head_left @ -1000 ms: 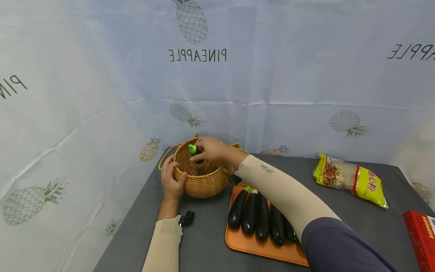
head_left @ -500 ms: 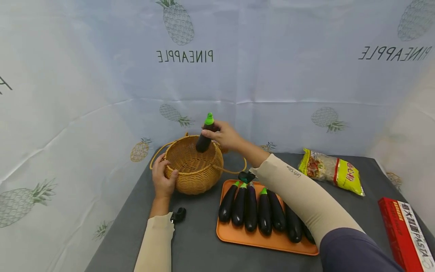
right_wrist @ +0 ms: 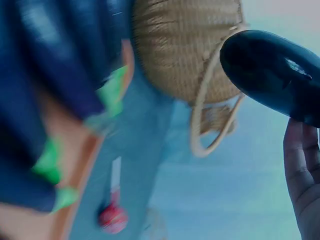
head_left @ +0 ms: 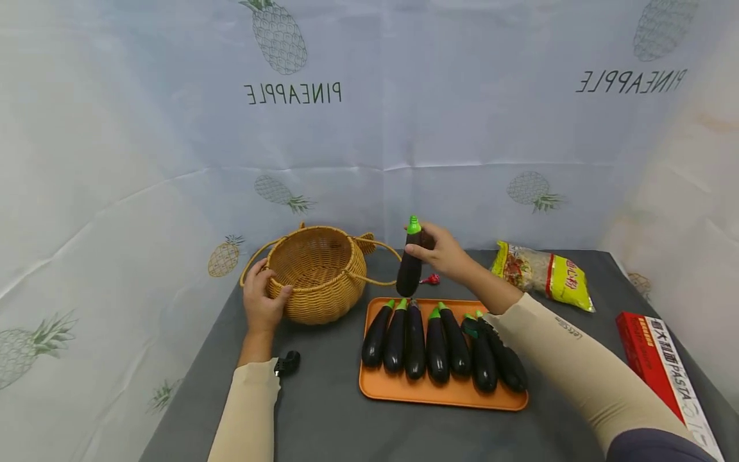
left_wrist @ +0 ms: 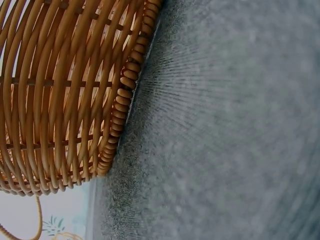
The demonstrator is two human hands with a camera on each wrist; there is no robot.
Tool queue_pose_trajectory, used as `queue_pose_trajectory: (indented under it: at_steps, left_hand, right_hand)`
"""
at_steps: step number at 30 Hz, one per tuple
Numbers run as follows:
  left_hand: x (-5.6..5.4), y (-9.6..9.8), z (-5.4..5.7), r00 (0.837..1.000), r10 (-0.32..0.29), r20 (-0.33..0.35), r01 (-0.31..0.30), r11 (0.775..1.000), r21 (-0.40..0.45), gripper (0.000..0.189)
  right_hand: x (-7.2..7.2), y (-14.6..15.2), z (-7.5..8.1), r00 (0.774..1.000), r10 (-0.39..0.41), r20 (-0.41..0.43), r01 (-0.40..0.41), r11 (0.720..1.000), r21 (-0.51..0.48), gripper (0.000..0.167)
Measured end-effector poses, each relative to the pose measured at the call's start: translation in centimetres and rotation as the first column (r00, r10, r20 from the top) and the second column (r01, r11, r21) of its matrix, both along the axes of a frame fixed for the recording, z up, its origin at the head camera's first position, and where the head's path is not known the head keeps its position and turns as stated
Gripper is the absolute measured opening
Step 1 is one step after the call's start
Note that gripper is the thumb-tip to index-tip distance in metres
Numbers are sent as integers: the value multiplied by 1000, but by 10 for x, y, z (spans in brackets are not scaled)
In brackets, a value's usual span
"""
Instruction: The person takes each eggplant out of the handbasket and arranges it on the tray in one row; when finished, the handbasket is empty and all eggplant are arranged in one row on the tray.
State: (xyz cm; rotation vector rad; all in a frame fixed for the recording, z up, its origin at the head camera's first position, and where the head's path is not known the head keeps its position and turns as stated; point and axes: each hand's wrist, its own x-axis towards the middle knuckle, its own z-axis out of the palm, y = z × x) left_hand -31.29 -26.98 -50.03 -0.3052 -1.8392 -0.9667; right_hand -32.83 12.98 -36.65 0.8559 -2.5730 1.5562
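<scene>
My right hand grips a dark eggplant near its bright green stem end. The eggplant hangs nearly upright above the far edge of the orange tray; in the right wrist view its glossy body shows above the fingers. Several eggplants lie side by side on the tray, stems pointing away from me. My left hand grips the near left side of the round wicker basket at its rim. The basket tips slightly toward me, and no contents show inside. Only its weave and the table appear in the left wrist view.
A red lollipop lies behind the tray. At the right are a yellow noodle bag and a red pasta box. Handle loops stick out from the basket. A pineapple-print cloth hangs behind the grey table.
My right hand has lifted the eggplant out of the basket and carried it right, to above the tray's far edge. My left hand stays on the basket. The head view has turned right.
</scene>
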Motion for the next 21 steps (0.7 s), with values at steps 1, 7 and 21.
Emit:
queue_pose_trajectory:
  at_steps: [1,7,21]
  left_hand:
    - [1,-2,0,1000,7,1,-7,1000,-1,79]
    - [2,-8,4,1000,24,0,-24,999,-23,79]
    - [-1,-3,1,998,39,55,-36,998,-56,82]
  right_hand:
    - [2,6,-4,1000,-4,15,4,1000,1,56]
    - [12,33,-28,976,-74,207,87,995,-56,73]
    - [39,23,-82,901,-192,390,88,959,269,74]
